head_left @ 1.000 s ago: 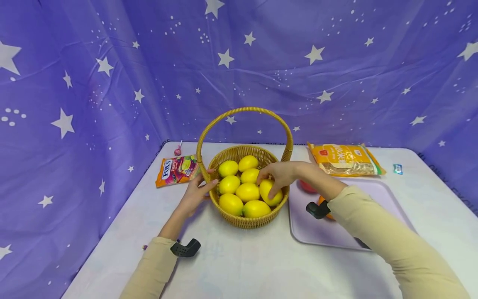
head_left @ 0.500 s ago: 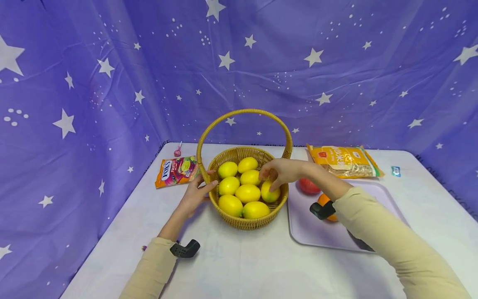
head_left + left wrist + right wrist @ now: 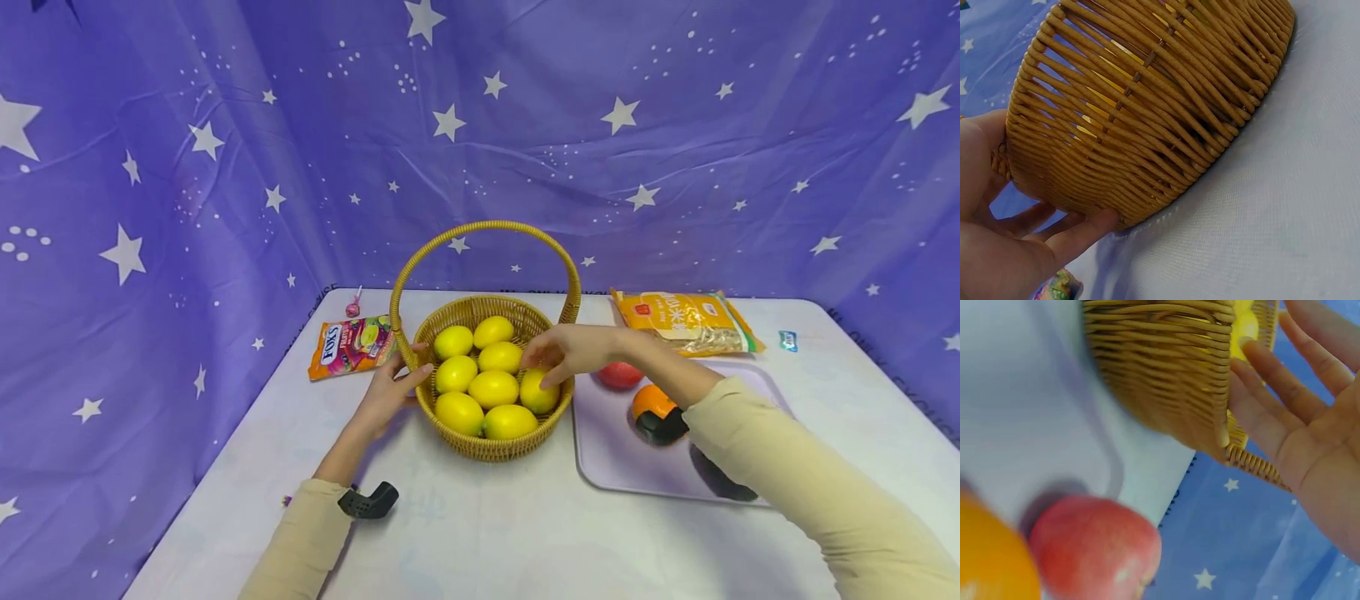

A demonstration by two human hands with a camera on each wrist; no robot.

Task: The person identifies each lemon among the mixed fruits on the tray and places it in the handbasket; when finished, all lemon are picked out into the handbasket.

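Observation:
A wicker basket [image 3: 487, 450] with a tall arched handle stands on the table, holding several yellow lemons [image 3: 493, 389]. My left hand [image 3: 386, 396] grips its left side, thumb over the rim and fingers against the outer wall; the left wrist view shows those fingers [image 3: 1079, 240] on the weave. Over the basket's right rim reaches my right hand [image 3: 573, 350], its fingertips just above the rightmost lemon [image 3: 538, 393]. In the right wrist view the right hand's fingers [image 3: 1285, 387] are spread and loosely straight, with nothing held between them.
To the right lies a lilac tray [image 3: 630, 475] bearing a red apple [image 3: 619, 375], an orange [image 3: 651, 402] and a dark object [image 3: 720, 475] partly behind the sleeve. An orange grain bag [image 3: 686, 323], a Fox's candy bag [image 3: 352, 346], a lollipop [image 3: 353, 307] and a small blue packet [image 3: 788, 340] lie around.
My right hand has let go of the rightmost lemon, which now sits lower in the basket, and has drawn slightly up off it. The left hand keeps its place on the basket.

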